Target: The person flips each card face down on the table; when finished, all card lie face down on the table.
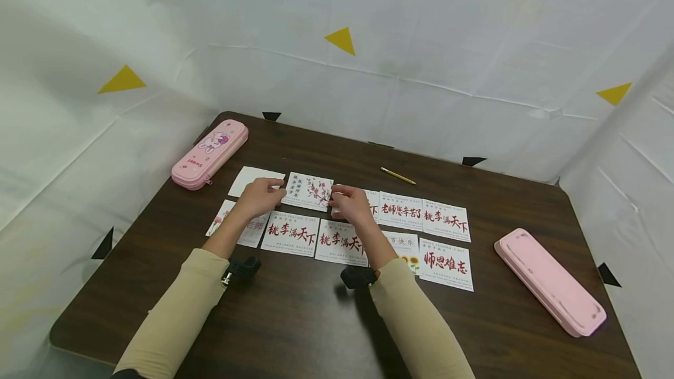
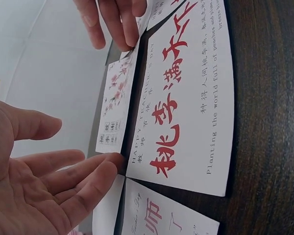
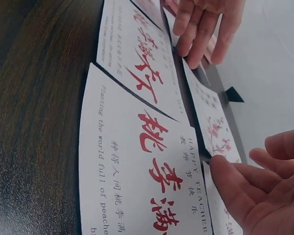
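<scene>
A white greeting card with pink plum blossoms and dark characters (image 1: 310, 190) lies on the dark table between both hands. My left hand (image 1: 259, 197) is at its left edge; in the left wrist view the fingers (image 2: 90, 188) are loosely extended, fingertips right at the card's corner. On the opposite edge, my right hand (image 1: 351, 206) has its fingertips by the right corner, thumb apart from the fingers (image 3: 230, 181) in the right wrist view. Below it lie cards with red characters (image 1: 291, 234) (image 1: 341, 243). A plain white card (image 1: 247, 179) lies partly behind the left hand.
More cards with red lettering (image 1: 400, 211) (image 1: 446, 220) continue the back row; a sunflower card (image 1: 405, 244) and another red-lettered card (image 1: 446, 265) end the front row. A yellow pencil (image 1: 398, 176) lies behind. Pink pencil cases (image 1: 210, 154) (image 1: 550, 282) flank the cards.
</scene>
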A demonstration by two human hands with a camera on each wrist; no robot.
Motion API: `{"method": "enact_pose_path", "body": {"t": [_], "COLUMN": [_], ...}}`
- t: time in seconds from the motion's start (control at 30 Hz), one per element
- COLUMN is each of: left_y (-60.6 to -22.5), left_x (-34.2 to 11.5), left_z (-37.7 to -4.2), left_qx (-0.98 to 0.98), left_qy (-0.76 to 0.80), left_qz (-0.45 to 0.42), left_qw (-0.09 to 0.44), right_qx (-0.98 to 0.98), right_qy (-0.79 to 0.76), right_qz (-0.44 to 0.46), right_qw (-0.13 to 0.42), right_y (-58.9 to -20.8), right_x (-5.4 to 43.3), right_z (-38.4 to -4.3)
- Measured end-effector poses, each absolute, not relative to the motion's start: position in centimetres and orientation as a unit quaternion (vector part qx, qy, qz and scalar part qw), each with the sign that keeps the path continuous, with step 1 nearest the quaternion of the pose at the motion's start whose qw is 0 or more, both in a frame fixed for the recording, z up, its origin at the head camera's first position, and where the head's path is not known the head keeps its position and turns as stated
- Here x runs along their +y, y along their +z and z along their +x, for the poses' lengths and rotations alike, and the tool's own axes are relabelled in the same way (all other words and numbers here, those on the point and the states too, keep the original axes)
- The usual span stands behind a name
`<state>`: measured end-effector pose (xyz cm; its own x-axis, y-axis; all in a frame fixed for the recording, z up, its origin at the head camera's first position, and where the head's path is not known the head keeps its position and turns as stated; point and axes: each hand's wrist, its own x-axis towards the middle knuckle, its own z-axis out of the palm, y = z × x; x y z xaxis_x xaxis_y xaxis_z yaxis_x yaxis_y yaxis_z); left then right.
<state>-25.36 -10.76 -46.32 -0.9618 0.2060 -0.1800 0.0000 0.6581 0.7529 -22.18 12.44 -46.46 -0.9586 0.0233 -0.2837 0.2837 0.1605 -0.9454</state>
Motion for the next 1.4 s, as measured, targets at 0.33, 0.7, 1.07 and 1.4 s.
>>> {"method": "enact_pose_path", "body": {"t": [0.33, 0.7, 1.07, 1.4], "left_y": [-46.2, -46.3, -47.1, -46.4], "left_x": [-10.7, -10.6, -11.3, -11.0], "left_z": [-25.4, -25.2, -25.8, -25.4], "left_qx": [0.903, 0.897, 0.727, 0.696], "left_qy": [0.408, 0.431, 0.666, 0.709], "left_qz": [0.056, 0.038, -0.033, -0.042], "left_qw": [0.119, 0.093, 0.164, 0.104], "right_qx": [0.718, 0.711, 0.762, 0.819], "right_qy": [-0.672, -0.679, -0.632, -0.563], "right_qz": [0.138, 0.148, 0.132, 0.097], "right_qw": [0.116, 0.104, 0.051, -0.048], "right_y": [-46.4, -46.4, -46.8, -47.6], "right_x": [12.3, 12.4, 12.4, 12.2], "right_z": [-22.5, -22.5, -22.3, -22.5]}}
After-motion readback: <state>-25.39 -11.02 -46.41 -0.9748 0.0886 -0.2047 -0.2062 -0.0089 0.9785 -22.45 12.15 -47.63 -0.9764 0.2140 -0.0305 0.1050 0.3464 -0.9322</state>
